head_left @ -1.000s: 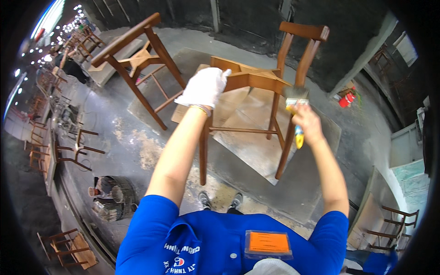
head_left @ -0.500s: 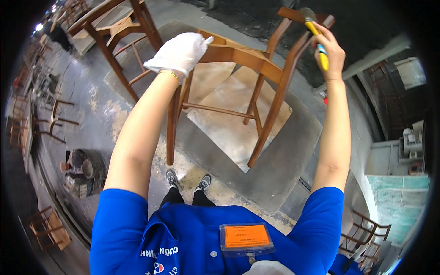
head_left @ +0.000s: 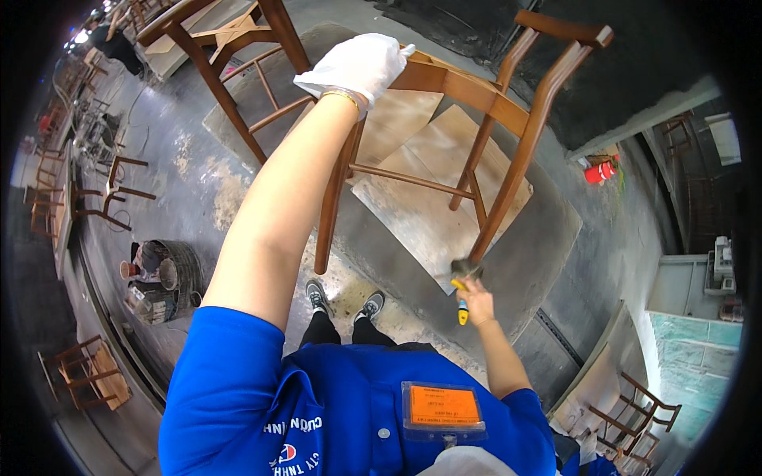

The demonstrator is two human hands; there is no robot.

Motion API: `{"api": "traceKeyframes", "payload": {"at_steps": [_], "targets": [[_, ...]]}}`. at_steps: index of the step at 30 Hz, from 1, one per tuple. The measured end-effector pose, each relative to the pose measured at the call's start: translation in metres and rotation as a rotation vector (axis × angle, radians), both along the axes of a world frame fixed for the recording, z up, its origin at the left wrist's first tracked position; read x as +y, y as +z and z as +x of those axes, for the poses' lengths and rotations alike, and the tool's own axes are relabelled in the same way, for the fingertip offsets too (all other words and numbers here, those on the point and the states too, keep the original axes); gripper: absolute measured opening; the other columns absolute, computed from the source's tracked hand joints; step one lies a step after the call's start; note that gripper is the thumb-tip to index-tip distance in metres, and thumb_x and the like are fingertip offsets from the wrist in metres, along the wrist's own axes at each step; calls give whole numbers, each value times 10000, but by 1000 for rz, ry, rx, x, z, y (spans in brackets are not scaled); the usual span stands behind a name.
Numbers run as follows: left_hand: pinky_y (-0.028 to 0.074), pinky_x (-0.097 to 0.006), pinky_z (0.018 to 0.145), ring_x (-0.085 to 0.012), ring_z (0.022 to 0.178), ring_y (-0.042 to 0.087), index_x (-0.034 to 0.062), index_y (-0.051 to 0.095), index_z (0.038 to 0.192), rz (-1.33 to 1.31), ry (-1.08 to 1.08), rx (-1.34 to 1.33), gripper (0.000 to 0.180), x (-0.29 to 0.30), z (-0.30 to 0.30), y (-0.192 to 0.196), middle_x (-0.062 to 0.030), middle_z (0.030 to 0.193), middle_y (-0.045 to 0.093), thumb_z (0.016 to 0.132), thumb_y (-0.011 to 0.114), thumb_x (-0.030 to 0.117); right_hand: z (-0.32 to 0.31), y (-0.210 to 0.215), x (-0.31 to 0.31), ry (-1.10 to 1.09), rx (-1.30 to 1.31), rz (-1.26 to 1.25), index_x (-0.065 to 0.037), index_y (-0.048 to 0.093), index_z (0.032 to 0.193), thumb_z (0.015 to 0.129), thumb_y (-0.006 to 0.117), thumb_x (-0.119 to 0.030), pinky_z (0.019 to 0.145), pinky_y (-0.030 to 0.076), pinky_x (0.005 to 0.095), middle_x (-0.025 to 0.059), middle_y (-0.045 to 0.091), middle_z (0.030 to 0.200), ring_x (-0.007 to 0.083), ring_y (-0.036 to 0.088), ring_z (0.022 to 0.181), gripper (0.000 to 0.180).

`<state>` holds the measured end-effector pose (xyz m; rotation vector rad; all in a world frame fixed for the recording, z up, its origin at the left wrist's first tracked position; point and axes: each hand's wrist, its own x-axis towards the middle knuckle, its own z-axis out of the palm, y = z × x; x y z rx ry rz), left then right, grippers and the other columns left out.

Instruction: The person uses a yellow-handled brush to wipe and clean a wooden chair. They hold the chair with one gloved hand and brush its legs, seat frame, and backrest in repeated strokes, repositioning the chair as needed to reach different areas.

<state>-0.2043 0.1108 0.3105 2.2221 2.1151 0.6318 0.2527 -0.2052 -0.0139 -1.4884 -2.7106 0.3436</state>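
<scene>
A brown wooden chair frame (head_left: 452, 87) without a seat stands in front of me. My left hand (head_left: 357, 67), in a white glove, is closed at a corner of its seat rail; the fingertips are partly hidden. Bare and low at the right, my right hand (head_left: 477, 303) grips a brush (head_left: 463, 312) with a yellow handle. Its dark bristles are at the foot of the near right leg, seeming to touch it. The curved backrest rail (head_left: 559, 26) is at the far right of the frame.
Another chair frame (head_left: 208, 75) stands close by on the left. Stained flat sheets (head_left: 444, 166) lie under the chair. A round container (head_left: 178, 274) sits on the floor at left, a red object (head_left: 599, 172) at right. Several more chairs and a person (head_left: 115, 46) are farther off.
My right hand has brought the brush from the backrest down to the foot of the near right leg. My left hand stays at the seat corner; the view has shifted slightly.
</scene>
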Motion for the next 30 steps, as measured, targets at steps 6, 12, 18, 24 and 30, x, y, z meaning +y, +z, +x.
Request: {"api": "traceKeyframes", "payload": {"at_steps": [6, 12, 18, 24, 30], "targets": [[559, -510, 1024, -427, 1134, 723, 87, 819, 1136, -60, 14, 58, 547, -2, 10, 12, -193, 1198, 783, 1130, 462, 502, -19, -80, -36, -2068, 861, -236, -30, 744, 927, 927, 808, -218, 778, 655, 460, 133, 800, 1066, 284, 801, 909, 198], [543, -524, 943, -458, 1033, 691, 54, 761, 1035, 52, -50, 104, 558, -6, 18, 7, -221, 1057, 756, 1126, 489, 533, -38, 37, 104, -1430, 1818, 175, -130, 656, 1000, 956, 791, -20, 671, 584, 364, 80, 739, 1084, 203, 737, 890, 180], [564, -509, 910, -440, 1005, 709, 79, 795, 1013, 102, -48, 129, 533, -4, 20, 0, -205, 1015, 768, 1123, 502, 511, -34, 102, 140, -840, 2250, 28, -158, 560, 1050, 1019, 717, 19, 961, 592, 481, 116, 690, 1359, 278, 703, 1186, 238], [555, -522, 891, -442, 985, 706, 54, 779, 982, 144, -61, 175, 542, -1, 28, -2, -221, 1001, 761, 1124, 500, 497, -20, -63, -18, -1692, 2122, 1, -157, 593, 965, 972, 747, 18, 863, 624, 508, 84, 742, 1226, 280, 761, 1077, 233], [559, -514, 872, -435, 965, 710, 53, 782, 981, 118, -54, 162, 489, -9, 35, -1, -210, 998, 764, 1107, 542, 460, -24, -56, 49, -2161, 1161, 166, -61, 727, 1041, 926, 781, -380, 807, 621, 409, 112, 787, 1004, 257, 764, 879, 344]]}}
